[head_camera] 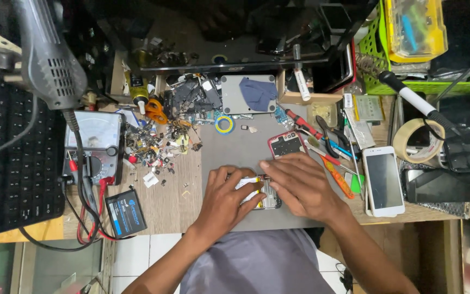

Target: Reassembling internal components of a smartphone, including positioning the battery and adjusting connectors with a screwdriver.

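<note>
Opened phone (265,196) with white battery, table (229,152) centre | left hand (225,202) at 9 o'clock, right hand (300,185) at 3, each grip pinching its edges | light, stiff, fragile: hold by frame.

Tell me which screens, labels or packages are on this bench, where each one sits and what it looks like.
White phone: right of the right hand, face up, blank grey screen.
Black battery pack: front left near the bench edge, blue label.
Analog meter: left, pale dial face, black knob.
Monitor: back centre, dark screen.
Yellow case: back right, in a green basket.
</note>
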